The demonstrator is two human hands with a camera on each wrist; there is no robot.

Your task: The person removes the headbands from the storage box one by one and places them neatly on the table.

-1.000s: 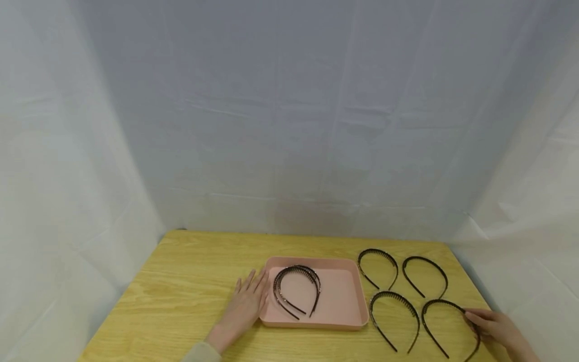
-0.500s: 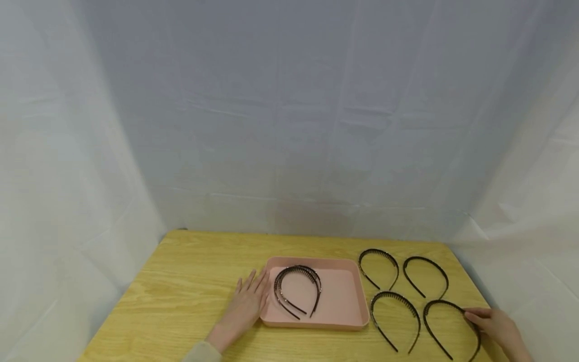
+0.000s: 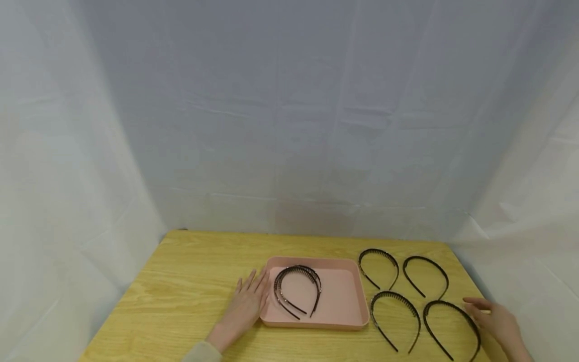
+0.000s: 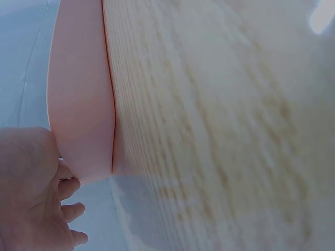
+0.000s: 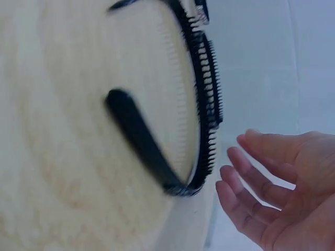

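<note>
Looking down from the head view, your right hand (image 3: 497, 321) sits at the near right corner of the worktop (image 3: 190, 281), fingers (image 3: 476, 301) loosely spread and holding nothing. The nearest headband (image 3: 452, 324) lies flat just to the left of those fingertips, apart from them by a narrow gap. Its arch points toward the far edge and its two open ends toward the near edge, so its long axis runs far-to-near, roughly parallel to your hand. Your right hand is much the nearer; your left hand (image 3: 246, 306) rests flat, fingers straight and slightly fanned, against the left wall of the pink tray (image 3: 344, 301) mid-worktop. Three other loose headbands (image 3: 394, 314) lie between the tray and the right edge, and a nested pair of headbands (image 3: 296, 291) lies inside the tray.

The left wrist view shows your left hand (image 4: 31, 193) at the tray's (image 4: 78, 104) outer wall, touching it; how the fingers lie is only partly visible here. Bare worktop (image 4: 220, 130) fills the rest.

The right wrist view confirms the gap: the headband (image 5: 201, 104), teeth on its inner side, lies on the worktop (image 5: 63, 157) with its curve turned toward your right hand (image 5: 277, 193). The fingers (image 5: 251, 180) are open and gently bent, just beside the band but not touching it.
</note>
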